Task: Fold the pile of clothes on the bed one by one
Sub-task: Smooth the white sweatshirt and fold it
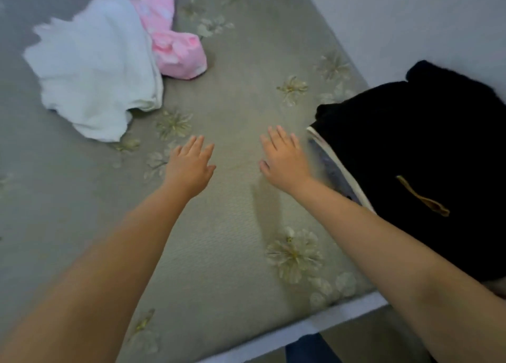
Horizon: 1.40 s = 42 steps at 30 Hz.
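Fingers [279,137] spread, both hands empty | black garment [410,149] just right, perhaps touching

A crumpled white garment [95,67] is seen at the far left of the bed [232,198], a pink garment [172,37] touching its right side. A black garment [424,157] is heaped by the right edge.

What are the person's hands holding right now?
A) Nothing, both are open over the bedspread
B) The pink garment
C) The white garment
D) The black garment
A: the left hand and right hand are both spread open over bare bedspread, apart from the white garment, the pink garment and the black garment.
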Tool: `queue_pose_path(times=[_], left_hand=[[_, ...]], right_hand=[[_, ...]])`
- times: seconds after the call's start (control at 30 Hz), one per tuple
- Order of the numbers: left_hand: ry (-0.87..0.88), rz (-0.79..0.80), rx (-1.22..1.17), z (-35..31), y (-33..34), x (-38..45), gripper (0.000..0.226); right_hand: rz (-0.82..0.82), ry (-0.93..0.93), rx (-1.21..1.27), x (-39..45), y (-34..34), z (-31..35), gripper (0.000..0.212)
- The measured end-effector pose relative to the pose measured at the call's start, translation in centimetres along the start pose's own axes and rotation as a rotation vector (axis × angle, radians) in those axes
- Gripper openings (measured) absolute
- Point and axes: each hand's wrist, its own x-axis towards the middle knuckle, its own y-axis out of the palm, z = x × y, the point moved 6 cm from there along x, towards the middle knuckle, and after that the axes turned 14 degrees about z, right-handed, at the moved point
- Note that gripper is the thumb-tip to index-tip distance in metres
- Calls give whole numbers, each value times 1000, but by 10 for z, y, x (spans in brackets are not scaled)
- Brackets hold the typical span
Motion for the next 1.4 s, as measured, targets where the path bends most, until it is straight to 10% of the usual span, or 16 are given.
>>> queue_pose_path(times=[0.5, 1.17, 1.4], left_hand=[[-490, -6, -310, 369, 139, -101, 49], [-466, -168, -631, 383, 258, 75, 82], [-454, -147, -642, 379, 255, 74, 83]], right_hand=[[-9, -158, -115, 158, 78, 288, 42], [-71, 66, -150, 440, 136, 243, 75], [-65, 83, -175, 480, 128, 244, 22]])
